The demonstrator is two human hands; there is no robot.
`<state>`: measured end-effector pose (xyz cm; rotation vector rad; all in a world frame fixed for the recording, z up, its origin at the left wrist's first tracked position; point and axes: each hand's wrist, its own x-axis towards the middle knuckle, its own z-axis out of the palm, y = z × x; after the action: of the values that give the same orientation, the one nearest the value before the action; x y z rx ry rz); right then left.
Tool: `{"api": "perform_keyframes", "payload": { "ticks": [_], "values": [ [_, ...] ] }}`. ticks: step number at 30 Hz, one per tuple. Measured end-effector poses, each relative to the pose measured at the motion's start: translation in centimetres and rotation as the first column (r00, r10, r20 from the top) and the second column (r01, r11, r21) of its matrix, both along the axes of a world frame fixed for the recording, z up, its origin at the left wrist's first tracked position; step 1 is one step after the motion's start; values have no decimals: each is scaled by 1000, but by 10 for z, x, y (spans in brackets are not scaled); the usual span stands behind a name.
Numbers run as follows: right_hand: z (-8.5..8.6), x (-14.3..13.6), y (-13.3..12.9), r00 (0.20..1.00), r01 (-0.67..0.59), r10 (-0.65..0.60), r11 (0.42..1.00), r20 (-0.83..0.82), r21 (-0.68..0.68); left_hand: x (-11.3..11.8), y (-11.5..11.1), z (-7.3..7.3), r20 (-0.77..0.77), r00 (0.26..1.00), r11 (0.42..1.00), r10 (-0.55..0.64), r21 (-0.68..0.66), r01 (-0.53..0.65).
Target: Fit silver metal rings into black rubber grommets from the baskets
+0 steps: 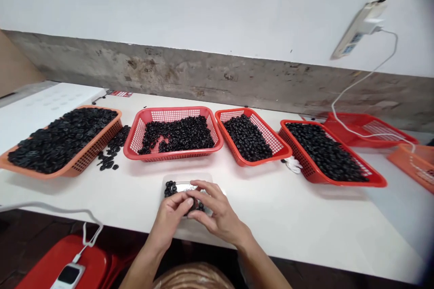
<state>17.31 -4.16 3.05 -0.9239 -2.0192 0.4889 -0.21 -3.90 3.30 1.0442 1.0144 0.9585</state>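
Observation:
My left hand (171, 214) and my right hand (217, 210) meet over a clear plastic tray (206, 177) near the front of the table. Between their fingertips they hold a small black part (194, 204), partly covered by the fingers. Small black rings (170, 188) lie in the tray's left side, and a few more show under my right hand. Behind the tray stands a pink-red basket (176, 156) with black rings. An orange basket (77, 162) heaped with flat black pieces is at the left. Two red baskets (249, 161) (359, 184) of black parts stand to the right.
Loose black pieces (113, 146) lie beside the orange basket. A crumpled white item (293, 165) sits between the red baskets. More baskets (376, 135) are at the far right, under a white cable (352, 83). A white device (69, 275) rests on a red stool (50, 264).

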Motion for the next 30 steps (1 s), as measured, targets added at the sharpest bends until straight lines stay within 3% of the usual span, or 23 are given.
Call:
{"api": "perform_keyframes", "payload": {
  "ticks": [4, 9, 12, 15, 19, 23, 27, 30],
  "values": [
    [3, 2, 2, 999, -26, 24, 999, -46, -27, -4, 0, -1, -38, 999, 1000, 6, 8, -6],
    [2, -4, 1, 998, 60, -66, 980, 24, 191, -4, -2, -1, 1, 1000, 1000, -3, 7, 3],
    [2, -6, 0, 993, 103, -114, 961, 30, 255, -2, -3, 0, 47, 999, 999, -2, -36, 4],
    [7, -2, 0, 997, 68, -76, 979, 35, 195, -2, -3, 1, 94, 996, 999, -6, -53, 11],
    [13, 5, 6, 997, -62, 60, 997, -55, -42, -5, -2, 3, 69, 997, 999, -25, -20, 26],
    [13, 3, 8, 988, -29, 4, 986, -155, -162, -7, -1, 4, 7, 999, 999, -34, 20, 34],
    [11, -1, 5, 997, 49, -52, 997, -51, -59, -7, -1, 2, 4, 1000, 1000, -4, -7, 4],
    [12, 0, 2, 999, 10, -12, 999, 44, 38, -7, -2, 0, 52, 998, 999, -31, -38, 33]
  ]
}}
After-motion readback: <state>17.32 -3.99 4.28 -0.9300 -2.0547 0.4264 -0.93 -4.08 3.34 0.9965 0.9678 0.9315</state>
